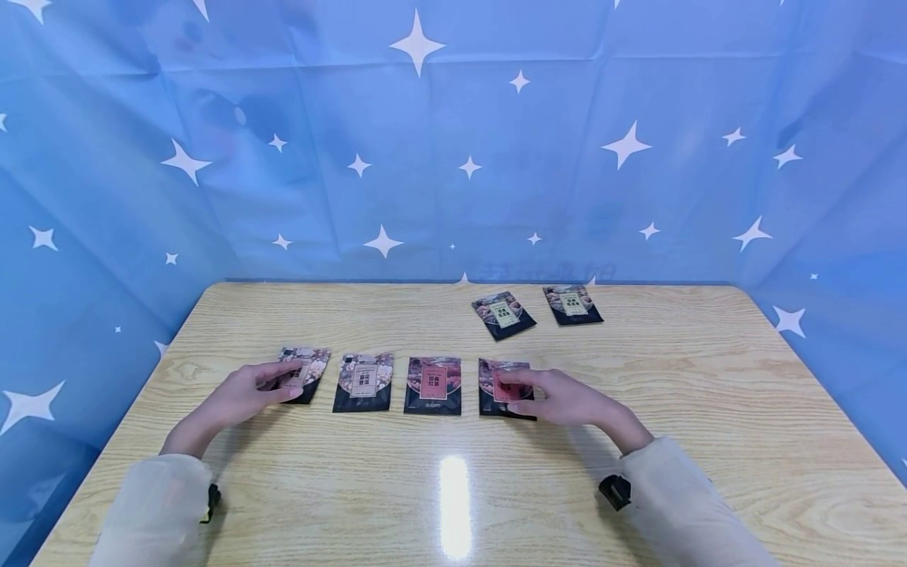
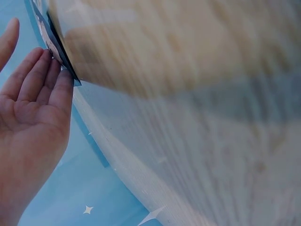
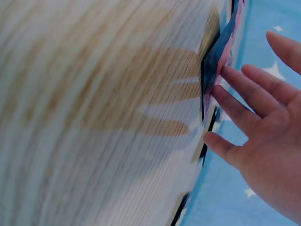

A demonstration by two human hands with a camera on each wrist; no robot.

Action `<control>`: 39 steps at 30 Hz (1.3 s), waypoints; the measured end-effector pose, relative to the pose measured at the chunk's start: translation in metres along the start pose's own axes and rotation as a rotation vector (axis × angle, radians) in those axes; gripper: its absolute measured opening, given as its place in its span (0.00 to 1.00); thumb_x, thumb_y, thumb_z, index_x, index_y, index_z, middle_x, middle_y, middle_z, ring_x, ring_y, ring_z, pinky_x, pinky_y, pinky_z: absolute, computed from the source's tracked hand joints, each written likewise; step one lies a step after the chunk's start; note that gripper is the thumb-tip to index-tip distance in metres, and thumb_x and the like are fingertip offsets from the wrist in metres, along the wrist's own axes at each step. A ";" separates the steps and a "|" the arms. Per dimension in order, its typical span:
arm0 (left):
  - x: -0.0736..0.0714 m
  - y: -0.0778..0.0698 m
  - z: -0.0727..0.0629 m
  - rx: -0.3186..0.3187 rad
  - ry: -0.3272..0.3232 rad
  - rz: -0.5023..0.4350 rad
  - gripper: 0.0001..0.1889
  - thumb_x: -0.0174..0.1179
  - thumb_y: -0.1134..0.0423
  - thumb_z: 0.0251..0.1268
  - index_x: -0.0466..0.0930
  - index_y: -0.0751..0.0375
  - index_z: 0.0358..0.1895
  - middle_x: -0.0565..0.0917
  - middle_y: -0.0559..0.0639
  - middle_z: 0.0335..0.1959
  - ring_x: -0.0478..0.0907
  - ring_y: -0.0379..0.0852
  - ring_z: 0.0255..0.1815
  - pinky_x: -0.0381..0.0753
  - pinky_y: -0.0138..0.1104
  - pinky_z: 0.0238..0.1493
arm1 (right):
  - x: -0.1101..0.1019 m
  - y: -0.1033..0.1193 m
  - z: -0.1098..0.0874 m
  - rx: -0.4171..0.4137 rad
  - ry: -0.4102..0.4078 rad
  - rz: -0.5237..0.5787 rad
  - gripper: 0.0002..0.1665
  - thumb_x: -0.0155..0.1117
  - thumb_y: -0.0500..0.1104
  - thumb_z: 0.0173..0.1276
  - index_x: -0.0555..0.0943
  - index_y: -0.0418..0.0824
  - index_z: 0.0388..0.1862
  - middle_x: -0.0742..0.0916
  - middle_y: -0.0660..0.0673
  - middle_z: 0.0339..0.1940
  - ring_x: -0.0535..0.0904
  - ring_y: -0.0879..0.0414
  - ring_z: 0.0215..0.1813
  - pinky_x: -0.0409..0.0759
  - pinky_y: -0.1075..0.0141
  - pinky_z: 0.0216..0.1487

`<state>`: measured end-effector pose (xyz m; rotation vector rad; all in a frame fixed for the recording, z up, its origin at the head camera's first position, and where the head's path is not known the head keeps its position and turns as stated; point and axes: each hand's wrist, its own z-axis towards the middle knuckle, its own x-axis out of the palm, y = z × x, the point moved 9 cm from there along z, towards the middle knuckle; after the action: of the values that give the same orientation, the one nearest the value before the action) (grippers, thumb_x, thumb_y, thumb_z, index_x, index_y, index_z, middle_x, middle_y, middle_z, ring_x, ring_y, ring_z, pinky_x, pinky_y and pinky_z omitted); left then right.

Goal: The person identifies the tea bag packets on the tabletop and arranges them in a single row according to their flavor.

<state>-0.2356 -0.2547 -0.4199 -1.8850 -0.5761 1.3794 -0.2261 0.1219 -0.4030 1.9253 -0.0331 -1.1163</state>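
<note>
In the head view, my left hand (image 1: 248, 394) touches the leftmost floral tea sachet (image 1: 316, 362) in a front row. Its fingers look fairly straight on the packet in the left wrist view, where the sachet (image 2: 54, 44) shows edge-on and the thumb stands off it. At the row's right end, my right hand (image 1: 567, 398) rests fingertips on a red-labelled tea sachet (image 1: 499, 405). Extended, spread fingers (image 3: 251, 96) meet that packet in the right wrist view. Between the hands lie a pale-labelled tea sachet (image 1: 363, 382) and another red-labelled tea sachet (image 1: 434, 386).
Two green-labelled tea sachets, one tilted (image 1: 504, 315) and one farther right (image 1: 572, 305), lie near the back edge of the wooden table (image 1: 340, 488). A blue curtain (image 1: 439, 205) with white stars hangs behind and around it.
</note>
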 end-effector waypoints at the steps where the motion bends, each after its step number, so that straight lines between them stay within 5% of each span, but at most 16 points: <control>1: 0.000 0.000 0.000 0.001 0.000 -0.001 0.31 0.57 0.51 0.62 0.65 0.66 0.64 0.64 0.69 0.63 0.62 0.64 0.62 0.68 0.52 0.54 | 0.000 0.000 0.000 0.002 -0.001 -0.001 0.30 0.53 0.45 0.70 0.63 0.37 0.68 0.67 0.38 0.67 0.56 0.40 0.68 0.62 0.46 0.60; 16: 0.000 -0.001 0.001 0.014 -0.005 0.009 0.31 0.58 0.52 0.62 0.65 0.67 0.64 0.65 0.69 0.62 0.62 0.65 0.61 0.67 0.53 0.54 | -0.017 -0.001 -0.002 -0.006 -0.098 -0.036 0.26 0.53 0.45 0.70 0.68 0.35 0.64 0.74 0.37 0.61 0.67 0.42 0.62 0.67 0.47 0.57; 39: 0.000 0.000 0.001 -0.002 -0.002 0.004 0.31 0.57 0.51 0.62 0.65 0.66 0.64 0.64 0.69 0.63 0.62 0.65 0.62 0.67 0.53 0.55 | -0.056 -0.038 0.021 0.118 -0.225 0.102 0.25 0.51 0.44 0.71 0.68 0.34 0.63 0.73 0.35 0.61 0.65 0.40 0.63 0.64 0.45 0.59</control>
<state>-0.2365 -0.2546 -0.4201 -1.8871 -0.5752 1.3838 -0.2885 0.1543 -0.3959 1.8692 -0.3228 -1.2805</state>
